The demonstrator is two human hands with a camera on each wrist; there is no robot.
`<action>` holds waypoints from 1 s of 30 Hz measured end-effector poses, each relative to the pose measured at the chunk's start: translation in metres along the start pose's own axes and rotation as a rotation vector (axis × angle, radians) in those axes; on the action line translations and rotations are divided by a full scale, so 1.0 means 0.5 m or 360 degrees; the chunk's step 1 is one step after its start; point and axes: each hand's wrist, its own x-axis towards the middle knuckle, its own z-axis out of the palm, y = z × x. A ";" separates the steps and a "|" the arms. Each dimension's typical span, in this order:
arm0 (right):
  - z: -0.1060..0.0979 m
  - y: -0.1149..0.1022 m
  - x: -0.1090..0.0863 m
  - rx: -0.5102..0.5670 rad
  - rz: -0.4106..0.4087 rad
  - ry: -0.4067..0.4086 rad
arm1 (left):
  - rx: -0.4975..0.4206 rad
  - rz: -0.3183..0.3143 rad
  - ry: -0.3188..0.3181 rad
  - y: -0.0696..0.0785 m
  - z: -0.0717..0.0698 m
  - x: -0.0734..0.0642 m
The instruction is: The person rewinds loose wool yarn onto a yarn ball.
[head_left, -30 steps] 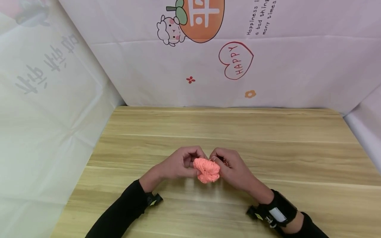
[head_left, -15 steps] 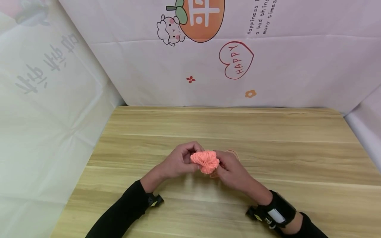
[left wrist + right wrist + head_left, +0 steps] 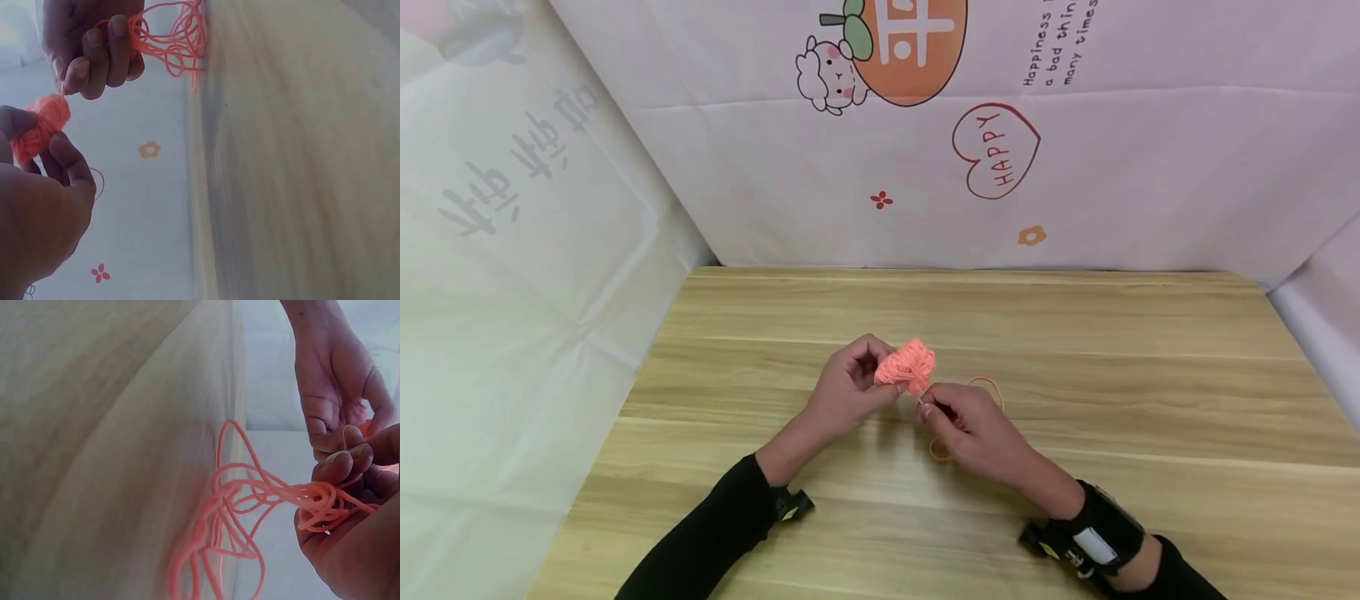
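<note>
A coral-pink bundle of wound yarn (image 3: 907, 367) is gripped between the thumb and fingers of my left hand (image 3: 838, 390), raised over the table. Just right of it, my right hand (image 3: 981, 429) pinches a short strand that runs to the bundle. Loose loops of the same yarn (image 3: 320, 495) are gathered in the curled fingers of the right hand and hang down from it in the right wrist view. Part of the bundle is hidden behind the left fingers (image 3: 75, 162) in the left wrist view.
The wood-grain table (image 3: 790, 308) stretches under both hands. A white printed cloth (image 3: 737, 183) hangs along its back edge, and more white cloth (image 3: 512, 333) closes off the left side. Black camera straps (image 3: 1105, 533) sit on the wrists.
The left hand has lifted the yarn bundle up and slightly left, tilting it. The right hand has come off the bundle's side and now pinches a strand below it; loose loops show beside that hand.
</note>
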 end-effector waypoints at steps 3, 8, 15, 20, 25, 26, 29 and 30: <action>0.000 0.001 0.000 -0.0004 -0.0026 0.0002 | 0.0084 -0.0018 0.0016 0.018 0.007 -0.002; 0.004 0.013 -0.003 -0.0035 -0.0045 0.0033 | 0.0240 -0.0060 -0.0010 0.047 0.018 -0.005; 0.003 0.059 -0.011 -0.0091 -0.0078 0.0088 | 0.0415 -0.0173 -0.0052 0.005 0.010 -0.006; -0.010 0.060 -0.011 -0.0063 -0.0025 0.0102 | 0.0510 -0.0197 -0.0181 -0.009 0.005 -0.006; -0.024 0.053 -0.010 -0.0036 0.0022 0.0107 | 0.0587 -0.0177 -0.0300 -0.006 0.006 -0.006; -0.027 0.052 -0.010 -0.0040 0.0029 0.0109 | 0.0606 -0.0170 -0.0321 -0.006 0.006 -0.007; -0.034 0.049 -0.010 -0.0056 0.0049 0.0114 | 0.0638 -0.0156 -0.0378 -0.007 0.007 -0.007; -0.036 0.049 -0.009 -0.0061 0.0049 0.0116 | 0.0648 -0.0148 -0.0397 -0.007 0.007 -0.007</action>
